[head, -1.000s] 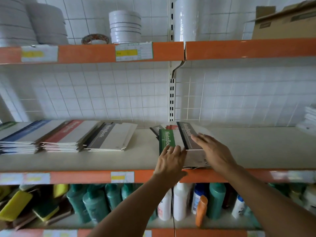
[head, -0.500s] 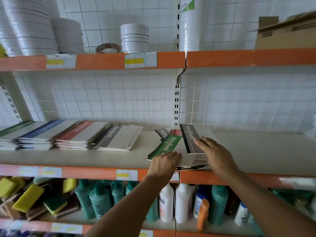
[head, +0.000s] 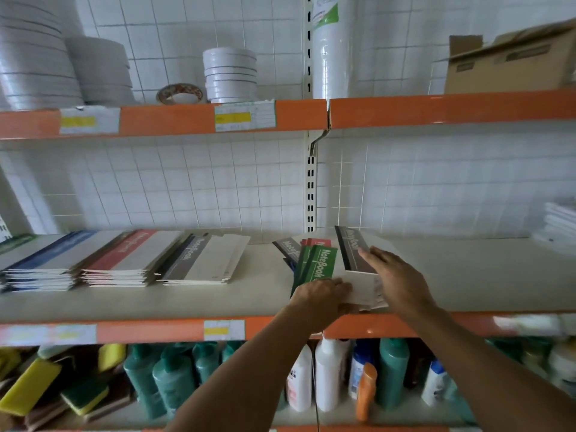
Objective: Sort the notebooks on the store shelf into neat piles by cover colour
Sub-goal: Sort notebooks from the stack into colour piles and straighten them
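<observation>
the mixed heap of notebooks lies near the front edge of the middle shelf, right under both hands. in it a green book fans out on top, with red covers and a grey one poking out just beyond the left fingers, and a dark grey book lies skewed under the right fingertips.

the left hand has its fingers curled over the near edge of the heap, gripping the white lower part of the green book or the ones beneath it; which one exactly cannot be told. the right hand lies flat, fingers fairly straight, pressing down on the dark grey book rather than closing round it.

well to the left of the left fingers, three piles already stand side by side: a blue pile, a red pile and a grey pile. a green edge shows at the far left, probably a fourth pile, mostly out of view.

judged from this, the sorting is well past halfway. what is left is the heap under the hands, which holds at least green, red and grey covers. each must go to its own pile, and the grey pile looks a little splayed and may want squaring.

far right of the right fingers sits a white stack, too blurred to name.
</observation>
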Demonstrator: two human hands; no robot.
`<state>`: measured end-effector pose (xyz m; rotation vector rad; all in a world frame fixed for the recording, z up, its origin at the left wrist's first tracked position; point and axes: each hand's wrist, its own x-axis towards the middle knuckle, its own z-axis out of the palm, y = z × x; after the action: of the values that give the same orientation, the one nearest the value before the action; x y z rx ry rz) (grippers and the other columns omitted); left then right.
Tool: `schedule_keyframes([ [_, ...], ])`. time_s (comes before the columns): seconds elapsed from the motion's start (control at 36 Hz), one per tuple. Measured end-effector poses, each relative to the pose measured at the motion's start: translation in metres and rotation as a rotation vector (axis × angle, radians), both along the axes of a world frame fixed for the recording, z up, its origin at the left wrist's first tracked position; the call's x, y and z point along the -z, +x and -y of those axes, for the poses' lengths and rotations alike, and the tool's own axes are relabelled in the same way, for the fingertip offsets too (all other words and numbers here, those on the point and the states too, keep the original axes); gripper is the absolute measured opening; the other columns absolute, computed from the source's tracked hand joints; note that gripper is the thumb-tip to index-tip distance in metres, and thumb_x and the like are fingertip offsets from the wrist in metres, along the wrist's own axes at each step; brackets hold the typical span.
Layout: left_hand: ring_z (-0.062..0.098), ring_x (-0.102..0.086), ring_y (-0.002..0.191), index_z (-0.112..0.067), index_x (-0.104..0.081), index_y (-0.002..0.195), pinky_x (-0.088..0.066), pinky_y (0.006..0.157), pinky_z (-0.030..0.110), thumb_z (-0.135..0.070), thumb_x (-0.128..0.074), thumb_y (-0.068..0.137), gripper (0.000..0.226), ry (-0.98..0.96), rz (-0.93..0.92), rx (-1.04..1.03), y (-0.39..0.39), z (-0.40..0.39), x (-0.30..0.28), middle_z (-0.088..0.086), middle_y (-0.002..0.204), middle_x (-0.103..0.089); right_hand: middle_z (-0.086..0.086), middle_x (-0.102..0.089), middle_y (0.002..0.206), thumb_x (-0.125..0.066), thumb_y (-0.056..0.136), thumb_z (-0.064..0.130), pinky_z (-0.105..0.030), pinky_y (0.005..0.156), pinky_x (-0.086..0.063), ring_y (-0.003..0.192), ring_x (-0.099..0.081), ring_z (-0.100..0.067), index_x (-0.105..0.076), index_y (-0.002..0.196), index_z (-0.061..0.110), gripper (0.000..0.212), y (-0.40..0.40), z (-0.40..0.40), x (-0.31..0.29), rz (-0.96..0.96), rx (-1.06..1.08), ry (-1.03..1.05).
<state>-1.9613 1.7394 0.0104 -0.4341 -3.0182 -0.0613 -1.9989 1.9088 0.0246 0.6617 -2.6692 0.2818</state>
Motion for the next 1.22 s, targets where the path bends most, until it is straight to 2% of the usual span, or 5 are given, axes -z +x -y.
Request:
schedule_keyframes([
  [0.25, 0.027, -0.06, 0.106, -0.017, -0.051, 0.123, -0.053, 0.083, 0.038, -0.026, -0.041, 0.099, 0.027, -0.005, -0.083, -0.007, -0.001, -0.004, 0.003, 0.005, 0.12, -0.061, 0.004, -0.024, 0.157, -0.041, 0.091, -0.005, -0.022, 0.102, -0.037, 0.141, -0.028, -0.012, -0.014, 0.152, 0.029, 0.076, -0.004, -0.01, -0.001, -0.011, 0.035, 0.013],
  [0.58, 0.023, -0.031, 0.141, -0.02, -0.035, 0.147, -0.037, 0.109, 0.041, -0.007, -0.044, 0.098, 0.051, 0.105, -0.21, -0.098, 0.009, 0.013, 0.0, 0.004, 0.154, -0.032, 0.004, -0.021, 0.158, -0.041, 0.09, -0.008, -0.024, 0.103, -0.036, 0.142, -0.025, -0.012, -0.012, 0.153, 0.028, 0.079, -0.01, -0.003, -0.01, -0.005, -0.027, 0.053],
  [0.86, 0.013, -0.022, 0.144, -0.025, -0.026, 0.15, -0.027, 0.112, 0.029, 0.001, -0.03, 0.095, 0.061, 0.094, -0.29, -0.255, 0.048, 0.109, -0.008, -0.004, 0.157, -0.023, 0.004, -0.023, 0.157, -0.041, 0.09, -0.01, -0.026, 0.102, -0.038, 0.141, -0.03, -0.013, -0.016, 0.152, 0.032, 0.078, -0.006, 0.063, -0.017, -0.043, -0.09, 0.017],
  [1.0, 0.023, -0.039, 0.137, -0.016, -0.046, 0.141, -0.038, 0.106, 0.035, -0.02, 0.001, 0.074, 0.082, 0.149, -0.33, -0.298, 0.075, 0.176, -0.004, 0.006, 0.148, -0.041, 0.004, -0.025, 0.156, -0.04, 0.089, -0.013, -0.027, 0.105, -0.037, 0.14, -0.03, -0.014, -0.019, 0.151, 0.032, 0.079, 0.006, 0.127, -0.016, -0.058, -0.153, -0.004],
  [1.22, 0.027, -0.053, 0.125, -0.015, -0.059, 0.13, -0.048, 0.095, 0.036, -0.01, -0.024, 0.074, 0.066, 0.122, -0.433, -0.329, 0.109, 0.293, -0.001, 0.009, 0.135, -0.055, 0.001, -0.023, 0.157, -0.035, 0.089, -0.011, -0.024, 0.105, -0.033, 0.14, -0.031, -0.015, -0.017, 0.152, 0.029, 0.077, 0.021, 0.246, -0.01, -0.021, -0.218, 0.098],
])
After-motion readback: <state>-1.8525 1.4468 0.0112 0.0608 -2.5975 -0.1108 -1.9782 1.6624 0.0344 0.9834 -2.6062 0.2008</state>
